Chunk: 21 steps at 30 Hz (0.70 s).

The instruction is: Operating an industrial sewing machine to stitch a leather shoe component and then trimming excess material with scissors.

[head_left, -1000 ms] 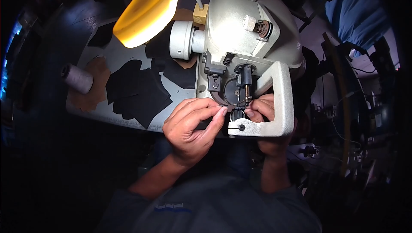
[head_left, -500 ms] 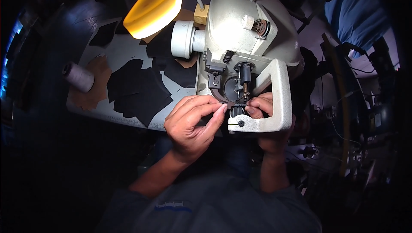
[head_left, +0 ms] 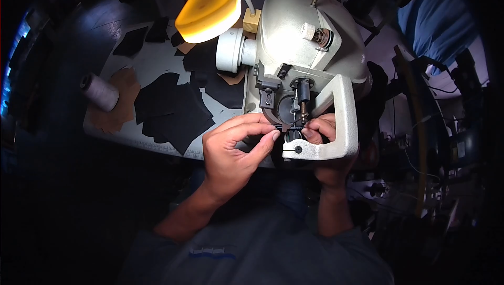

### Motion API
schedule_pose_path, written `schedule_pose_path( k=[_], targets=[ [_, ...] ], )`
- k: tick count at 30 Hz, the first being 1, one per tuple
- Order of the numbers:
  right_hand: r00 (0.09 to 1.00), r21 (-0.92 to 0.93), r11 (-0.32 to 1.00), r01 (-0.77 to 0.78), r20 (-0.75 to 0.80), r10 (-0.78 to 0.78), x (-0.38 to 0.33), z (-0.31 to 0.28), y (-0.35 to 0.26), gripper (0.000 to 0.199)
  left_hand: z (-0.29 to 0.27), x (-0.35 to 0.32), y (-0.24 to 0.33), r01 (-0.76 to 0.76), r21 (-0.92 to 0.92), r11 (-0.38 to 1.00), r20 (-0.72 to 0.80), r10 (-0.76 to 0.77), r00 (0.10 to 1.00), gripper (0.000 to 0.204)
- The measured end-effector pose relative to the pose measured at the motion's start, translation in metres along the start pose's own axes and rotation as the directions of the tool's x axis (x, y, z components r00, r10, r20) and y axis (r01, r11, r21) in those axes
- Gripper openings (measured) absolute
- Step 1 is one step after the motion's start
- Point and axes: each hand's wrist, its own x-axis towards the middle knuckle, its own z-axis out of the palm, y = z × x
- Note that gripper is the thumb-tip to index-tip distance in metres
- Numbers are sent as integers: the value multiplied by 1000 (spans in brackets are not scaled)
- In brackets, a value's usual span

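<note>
A cream sewing machine stands in front of me, its bracket-shaped arm curving toward me. Between its round dark disc and the small ribbed wheel lies a thin dark piece, seen almost edge-on; its kind is not clear. My left hand pinches its left end between thumb and forefinger. On the other side, my right hand reaches up behind the bracket arm and closes thumb and finger at the piece's right end, beside the needle bar. The bracket hides part of that hand.
Flat black cut pieces and brown pieces lie on the pale table to the left. A grey thread cone stands at its left side. A lit yellow lamp hangs beside the machine's white handwheel-like knob.
The view has shifted slightly, so the machine and lamp appear farther right. Both hands stay at the same spot by the disc; my left thumb and forefinger have parted a little.
</note>
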Motion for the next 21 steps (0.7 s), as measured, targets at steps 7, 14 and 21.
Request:
schedule_pose_path(
  k=[7,14,21],
  targets=[
    [1000,13,1000,3,9,-3,0,0,0,16,0,1,1,90,-67,994,-17,-92,996,12],
    [1000,42,999,8,-7,-8,-1,1,1,18,-2,0,5,197,-184,963,25,-196,980,12],
    [1000,48,999,-15,3,15,-1,0,1,18,0,-2,1,266,-345,900,19,-276,961,25]
  ],
)
